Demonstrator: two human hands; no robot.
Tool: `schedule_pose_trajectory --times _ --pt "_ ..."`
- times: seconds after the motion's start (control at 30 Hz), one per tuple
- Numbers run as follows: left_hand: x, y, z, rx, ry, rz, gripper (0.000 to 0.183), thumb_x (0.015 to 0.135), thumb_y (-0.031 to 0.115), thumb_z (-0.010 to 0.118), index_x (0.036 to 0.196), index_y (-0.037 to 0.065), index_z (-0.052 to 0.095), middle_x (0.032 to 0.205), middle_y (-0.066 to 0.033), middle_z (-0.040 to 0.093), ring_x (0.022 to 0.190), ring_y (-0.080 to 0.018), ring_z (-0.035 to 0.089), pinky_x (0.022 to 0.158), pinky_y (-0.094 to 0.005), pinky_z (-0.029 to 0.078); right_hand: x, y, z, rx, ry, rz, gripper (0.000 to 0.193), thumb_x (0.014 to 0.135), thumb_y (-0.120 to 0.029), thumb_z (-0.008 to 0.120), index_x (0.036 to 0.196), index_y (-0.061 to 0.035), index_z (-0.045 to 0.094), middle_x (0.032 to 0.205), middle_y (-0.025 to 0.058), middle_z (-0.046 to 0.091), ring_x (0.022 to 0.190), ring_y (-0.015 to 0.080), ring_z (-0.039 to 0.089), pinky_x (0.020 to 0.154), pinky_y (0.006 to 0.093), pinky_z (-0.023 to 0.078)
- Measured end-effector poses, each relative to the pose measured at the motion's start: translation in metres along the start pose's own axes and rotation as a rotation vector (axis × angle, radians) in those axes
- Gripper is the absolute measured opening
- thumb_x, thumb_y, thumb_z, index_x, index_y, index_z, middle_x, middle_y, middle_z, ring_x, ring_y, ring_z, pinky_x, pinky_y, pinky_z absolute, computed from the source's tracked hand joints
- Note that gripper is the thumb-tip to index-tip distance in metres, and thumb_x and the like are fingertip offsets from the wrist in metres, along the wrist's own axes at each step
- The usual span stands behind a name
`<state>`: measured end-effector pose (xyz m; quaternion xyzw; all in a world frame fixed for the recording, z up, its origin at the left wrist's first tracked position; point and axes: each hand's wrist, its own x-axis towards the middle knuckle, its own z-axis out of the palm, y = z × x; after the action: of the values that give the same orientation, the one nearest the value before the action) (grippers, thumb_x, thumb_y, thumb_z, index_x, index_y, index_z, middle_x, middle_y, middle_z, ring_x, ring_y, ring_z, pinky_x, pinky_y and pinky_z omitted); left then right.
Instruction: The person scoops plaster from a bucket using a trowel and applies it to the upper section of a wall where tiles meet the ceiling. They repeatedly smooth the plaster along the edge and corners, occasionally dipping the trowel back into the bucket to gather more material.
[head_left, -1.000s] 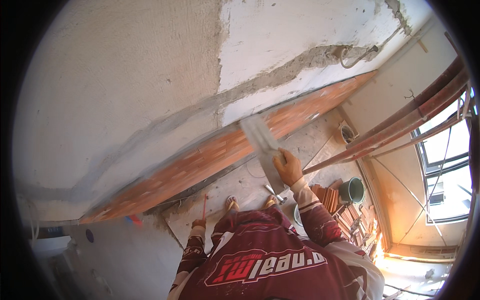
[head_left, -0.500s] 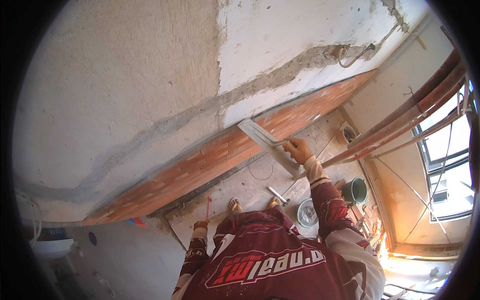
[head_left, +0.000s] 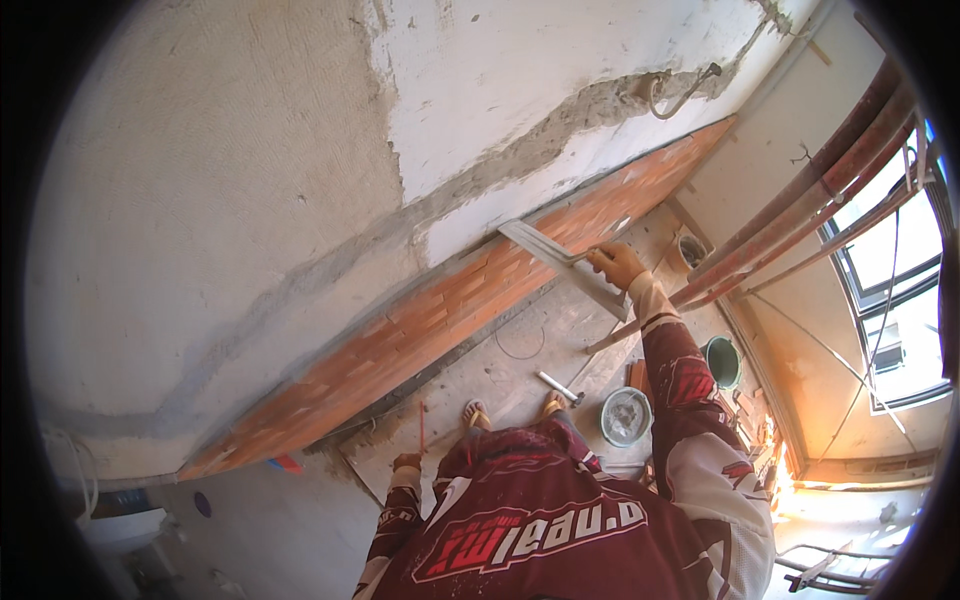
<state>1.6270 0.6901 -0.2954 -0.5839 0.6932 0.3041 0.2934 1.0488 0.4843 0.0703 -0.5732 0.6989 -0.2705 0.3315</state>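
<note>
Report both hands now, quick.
Left hand: appears closed, holding a thin red stick.
Right hand: closed, holding the flat trowel by its handle.

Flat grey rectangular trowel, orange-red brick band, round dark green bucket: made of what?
Flat grey rectangular trowel: likely metal, dull finish; thin blade with straight edges. Orange-red brick band: probably fired clay, matte; tones vary piece to piece. Round dark green bucket: probably plastic, going by its even colour; sheen hard to judge.
</note>
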Motion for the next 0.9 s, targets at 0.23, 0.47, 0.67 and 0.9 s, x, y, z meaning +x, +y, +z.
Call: schedule_pose_trajectory --times 0.23,0.47,0.67,0.9 --pt "0.012 -0.003 0.02 -0.965 0.151 -0.423 0.026 0.074 0.022 0.066 0.093 0.006 0.068 0.083 -0.0118 0.069 0.077 -0.0247 0.067 0.068 -0.0375 0.051 0.002 0.002 -0.028 -0.158 0.194 0.013 0.038 0.082 -0.038 0.058 0.092 -0.0035 0.07 0.078 0.0151 0.067 0.074 0.0278 0.065 0.071 0.0373 0.048" --pt "0.013 -0.012 0.021 -0.634 0.079 -0.293 0.028 0.074 0.024 0.059 0.086 0.0 0.066 0.07 -0.0105 0.065 0.057 -0.0196 0.061 0.053 -0.0365 0.048 -0.036 0.034 -0.013 -0.167 0.411 -0.038 0.043 0.083 -0.041 0.059 0.097 -0.0015 0.066 0.087 0.0225 0.065 0.081 0.0375 0.063 0.072 0.041 0.048" --pt "0.02 -0.016 -0.009 -0.722 0.131 -0.39 0.035 0.073 0.028 0.058 0.091 0.0 0.069 0.08 -0.0186 0.068 0.075 -0.0267 0.068 0.07 -0.0353 0.052 -0.164 0.164 0.054 0.038 0.292 0.373 0.053 0.084 -0.048 0.058 0.095 0.0036 0.061 0.09 0.0297 0.061 0.088 0.044 0.06 0.076 0.0474 0.045" --pt "-0.007 0.034 -0.055 -0.653 0.072 -0.162 0.027 0.077 0.022 0.065 0.093 0.001 0.069 0.081 -0.0111 0.068 0.071 -0.0189 0.066 0.066 -0.0332 0.053 -0.339 0.299 0.126 0.011 0.118 1.16 0.05 0.084 -0.044 0.06 0.102 0.0021 0.062 0.106 0.0276 0.062 0.102 0.04 0.059 0.087 0.0458 0.046"
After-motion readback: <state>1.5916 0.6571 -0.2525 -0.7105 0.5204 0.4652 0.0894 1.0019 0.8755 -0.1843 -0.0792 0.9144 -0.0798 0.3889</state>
